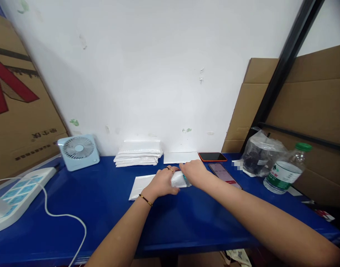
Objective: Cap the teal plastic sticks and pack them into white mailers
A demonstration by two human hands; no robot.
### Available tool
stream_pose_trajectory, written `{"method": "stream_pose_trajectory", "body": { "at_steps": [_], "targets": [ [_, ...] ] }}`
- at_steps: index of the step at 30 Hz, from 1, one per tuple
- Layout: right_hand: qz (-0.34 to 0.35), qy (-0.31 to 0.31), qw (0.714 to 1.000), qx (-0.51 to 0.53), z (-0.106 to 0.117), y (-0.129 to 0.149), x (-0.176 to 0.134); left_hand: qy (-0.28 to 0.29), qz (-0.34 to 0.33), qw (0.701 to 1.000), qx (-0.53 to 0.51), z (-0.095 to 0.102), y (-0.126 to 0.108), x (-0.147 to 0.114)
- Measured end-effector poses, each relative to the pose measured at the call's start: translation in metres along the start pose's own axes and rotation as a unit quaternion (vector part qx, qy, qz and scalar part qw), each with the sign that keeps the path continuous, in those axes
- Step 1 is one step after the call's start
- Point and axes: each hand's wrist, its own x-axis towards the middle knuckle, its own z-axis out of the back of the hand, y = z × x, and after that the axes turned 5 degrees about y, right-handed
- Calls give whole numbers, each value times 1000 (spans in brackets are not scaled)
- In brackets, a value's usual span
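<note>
Currently, small white bundle [178, 180] sits between hands, at middle of blue table [100, 196] — left hand [162, 182] clamped around its left end, right hand [193, 172] over its right end, grip hidden, cannot tell. Long axis seems left to right; both hands equally near. White envelope [139, 186] just left, partly behind left hand.

Desk [109, 207], far left: light blue fan [79, 152]; power strip [27, 191] nearer. Right: green-capped bottle [286, 172] beside clear plastic bag [260, 152]; orange-edged dark phone [212, 157] left of bag.
</note>
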Motion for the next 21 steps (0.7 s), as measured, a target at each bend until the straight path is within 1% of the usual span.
{"method": "stream_pose_trajectory", "body": {
  "at_steps": [2, 4, 7, 10, 12, 14, 16, 17, 19, 21],
  "targets": [
    [15, 4, 1000, -4, 9, 3, 1, -12, 20, 999, 23, -6, -3, 2],
    [32, 9, 999, 0, 19, 3, 2, -36, 36, 999, 5, -9, -3, 3],
    [53, -4, 997, 48, 38, -5, 1, -74, 33, 990, -117, -8, 0, 4],
    [112, -39, 984, 136, 62, -22, -4, -111, 27, 960, -254, 0, 0, 6],
    [157, -87, 964, 197, 79, -34, -8, -131, 14, 934, -333, 8, -4, 8],
    [184, -113, 944, 251, 95, -43, -13, -148, -6, 904, -400, 18, -11, 10],
    [198, -139, 924, 296, 107, -50, -19, -158, -34, 882, -442, 28, -16, 12],
    [208, -146, 914, 315, 112, -53, -22, -154, -51, 877, -453, 32, -17, 13],
    [242, -133, 900, 336, 116, -60, -29, -138, -82, 868, -471, 39, -16, 14],
    [281, -105, 895, 330, 114, -69, -32, -110, -105, 857, -493, 42, -9, 15]
  ]
}}
